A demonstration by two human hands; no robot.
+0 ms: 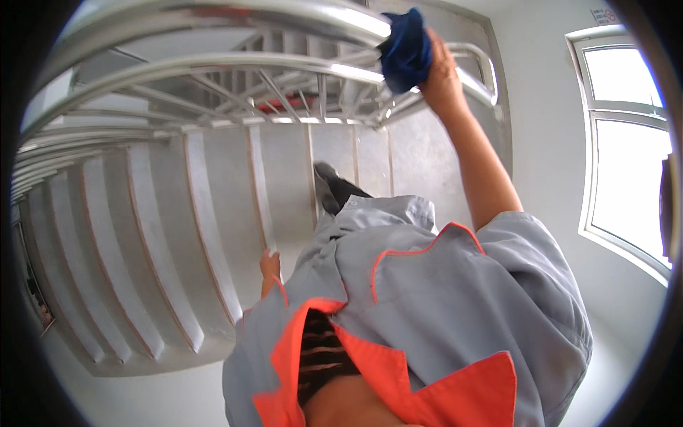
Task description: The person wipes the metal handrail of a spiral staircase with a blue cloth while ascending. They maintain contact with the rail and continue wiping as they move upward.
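A crumpled dark blue cloth (405,50) lies over the upper bars of a shiny metal stair railing (299,64). My right hand (443,74), at the end of an outstretched arm, grips the cloth against the rail near the railing's rounded end. Part of the fingers is hidden behind the cloth. My left hand (270,265) hangs low beside my body, above the stairs (224,203); it is small in view, and whether its fingers hold anything cannot be made out. I wear a grey work jacket (427,299) with orange trim.
Several grey steps with brown edge lines run off to the left. One dark shoe (326,184) rests on a step below me. Slanted balusters (280,96) fill the railing, with a red object (288,101) behind them. A white-framed window (629,155) is in the right wall.
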